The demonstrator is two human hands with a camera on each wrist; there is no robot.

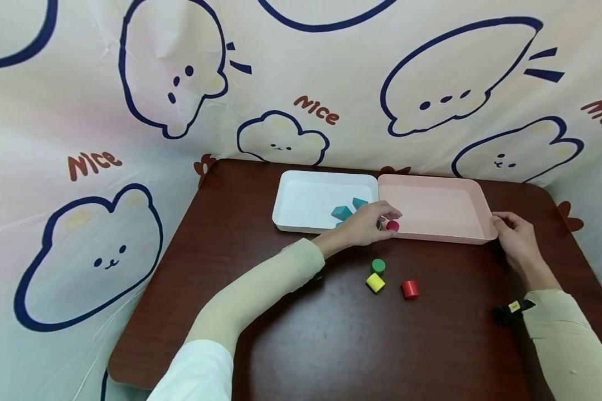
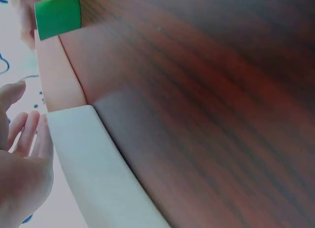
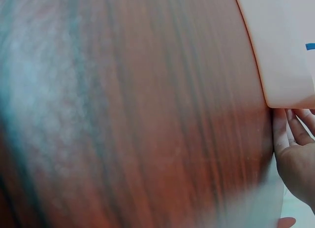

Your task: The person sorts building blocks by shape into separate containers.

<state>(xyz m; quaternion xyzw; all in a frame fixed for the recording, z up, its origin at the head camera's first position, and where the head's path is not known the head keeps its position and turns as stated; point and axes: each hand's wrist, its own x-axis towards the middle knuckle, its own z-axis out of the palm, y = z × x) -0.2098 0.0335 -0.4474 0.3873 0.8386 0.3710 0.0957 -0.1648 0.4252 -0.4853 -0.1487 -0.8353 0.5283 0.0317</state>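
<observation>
Thumb and fingers of the left hand (image 1: pixel 365 224) stand apart around a magenta block (image 1: pixel 392 225), contact unclear. Nearer the person than those fingertips lie a green block (image 1: pixel 378 266), yellow block (image 1: pixel 375 282) and red block (image 1: pixel 409 289). The right hand (image 1: pixel 520 242), fingers extended, touches the pink tray (image 1: pixel 436 206).

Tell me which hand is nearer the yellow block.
Left. The left hand is beyond the yellow block, past the green block; the right hand is farther off, beyond and to the right, at the pink tray's right end.
</observation>
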